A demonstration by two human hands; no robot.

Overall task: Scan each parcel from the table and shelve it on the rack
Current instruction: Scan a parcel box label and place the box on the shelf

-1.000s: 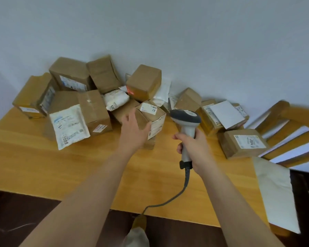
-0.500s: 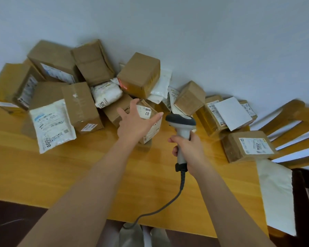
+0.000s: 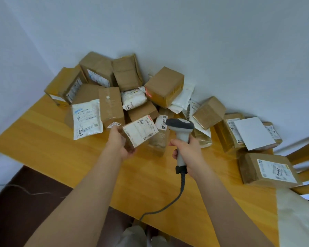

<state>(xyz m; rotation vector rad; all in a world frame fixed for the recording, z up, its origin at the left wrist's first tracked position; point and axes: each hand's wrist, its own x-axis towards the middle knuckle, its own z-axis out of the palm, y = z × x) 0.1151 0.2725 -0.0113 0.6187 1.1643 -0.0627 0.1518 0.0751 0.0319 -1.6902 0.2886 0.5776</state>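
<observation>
My left hand (image 3: 120, 142) grips a small cardboard parcel (image 3: 140, 131), lifted off the wooden table (image 3: 61, 150) and tilted so its white shipping label faces me. My right hand (image 3: 187, 154) holds a grey handheld barcode scanner (image 3: 180, 129) by its handle. The scanner's dark head sits just right of the parcel's label and points away from me. Its cable (image 3: 169, 204) hangs down over the table's front edge. A heap of several other parcels (image 3: 164, 86), brown boxes and white mailer bags, lies against the wall behind.
A white mailer bag marked 2009 (image 3: 86, 120) leans at the pile's left. A box labelled 2004 (image 3: 269, 168) sits at the right, near a wooden chair back (image 3: 303, 152). A pale cloth (image 3: 298, 216) covers the table's right corner. Dark floor lies below the front edge.
My left hand closed on the small parcel, pulled it from the pile and turned its label up toward me. The scanner stayed beside it. The view shifted right and down.
</observation>
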